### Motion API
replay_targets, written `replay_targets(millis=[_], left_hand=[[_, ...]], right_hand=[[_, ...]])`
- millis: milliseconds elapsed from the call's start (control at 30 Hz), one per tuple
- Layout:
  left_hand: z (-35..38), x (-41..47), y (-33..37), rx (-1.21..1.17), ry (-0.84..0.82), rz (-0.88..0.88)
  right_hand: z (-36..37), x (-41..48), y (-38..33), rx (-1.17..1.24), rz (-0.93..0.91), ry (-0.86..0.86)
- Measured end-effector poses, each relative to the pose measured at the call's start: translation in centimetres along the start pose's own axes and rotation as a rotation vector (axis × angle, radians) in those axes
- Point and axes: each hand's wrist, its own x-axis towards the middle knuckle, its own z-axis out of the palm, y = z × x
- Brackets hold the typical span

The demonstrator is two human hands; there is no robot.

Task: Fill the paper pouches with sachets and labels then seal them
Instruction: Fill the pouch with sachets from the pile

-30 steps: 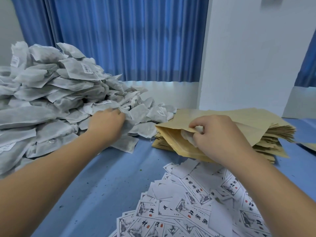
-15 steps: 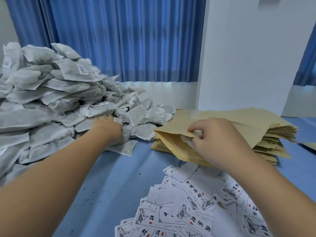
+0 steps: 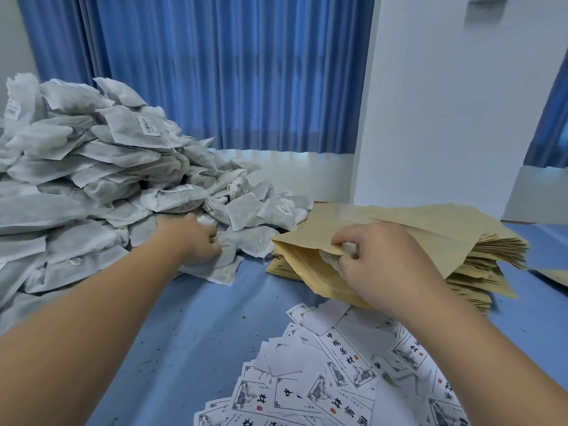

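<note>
Left hand (image 3: 196, 241) grips a white sachet (image 3: 249, 241) at the foot of the sachet heap (image 3: 92, 167). Right hand (image 3: 378, 265) pinches the open mouth of a kraft pouch (image 3: 310, 272) on the pouch stack (image 3: 479, 250). Printed labels (image 3: 338, 379) lie spread on the blue table (image 3: 190, 327).

Blue table (image 3: 190, 342), sachets (image 3: 92, 186), pouches (image 3: 479, 259), labels (image 3: 332, 379)

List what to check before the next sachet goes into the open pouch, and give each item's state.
1. Pouch mouth open: ok; the right hand pinches its upper edge up.
2. Left hand on a sachet: ok; fingers curl on one at the edge of the pile.
3. Only one sachet gripped: cannot tell.
4. Label already in the pouch: cannot tell; only something white shows in the mouth.
5. Labels at hand: ok; they lie spread beside the right forearm.
</note>
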Motion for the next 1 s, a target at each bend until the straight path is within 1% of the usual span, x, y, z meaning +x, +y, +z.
replay_targets(millis=[100, 167, 233, 267, 333, 400, 467, 567, 600, 633, 700, 867, 933, 1000], left_hand=[[0.9, -2.0, -0.3, -0.163, 0.204, 0.012], [1.7, -3.7, -0.1, -0.34, 0.284, 0.107], [2.1, -5.5, 0.5, -0.474, 0.273, 0.23], [2.2, -6.4, 0.9, -0.532, 0.258, 0.265], [2.3, -7.8, 2.1, -0.677, 0.225, 0.272], [2.6, -8.6, 3.3, -0.756, 0.216, 0.249], [2.8, -9.1, 4.1, -0.734, 0.202, 0.254], [2.9, -9.8, 4.7, -0.653, 0.094, 0.279], [2.9, -10.0, 4.7, -0.632, 0.086, 0.283], [2.9, -10.2, 4.7, -0.619, 0.111, 0.287], [2.9, -10.8, 4.4, -0.629, 0.216, 0.299], [1.0, -12.9, 4.0, -0.722, 0.605, 0.318], [0.1, -14.1, 5.0, -0.737, 0.688, 0.32], [-0.5, -15.1, 6.4, -0.687, 0.723, 0.324]], right_hand=[[0.0, 0.1, -0.1, 0.012, -0.005, 0.0], [0.0, 0.2, -0.1, 0.017, -0.002, -0.003], [0.1, 0.2, 0.0, 0.025, -0.001, -0.004], [0.1, 0.2, 0.1, 0.026, -0.001, -0.005], [0.1, 0.2, 0.2, 0.033, 0.004, -0.011], [0.0, 0.3, 0.4, 0.04, 0.008, -0.016], [0.0, 0.3, 0.6, 0.045, 0.011, -0.013], [-0.2, 0.3, 0.8, 0.076, 0.018, -0.013], [-0.3, 0.3, 0.8, 0.088, 0.021, -0.013], [-0.4, 0.3, 0.8, 0.096, 0.024, -0.013], [-0.5, 0.3, 0.9, 0.114, 0.034, -0.012], [-0.9, 0.3, 0.9, 0.151, 0.064, -0.017], [-0.9, 0.3, 0.8, 0.153, 0.074, -0.016], [-0.9, 0.4, 0.7, 0.154, 0.079, -0.006]])
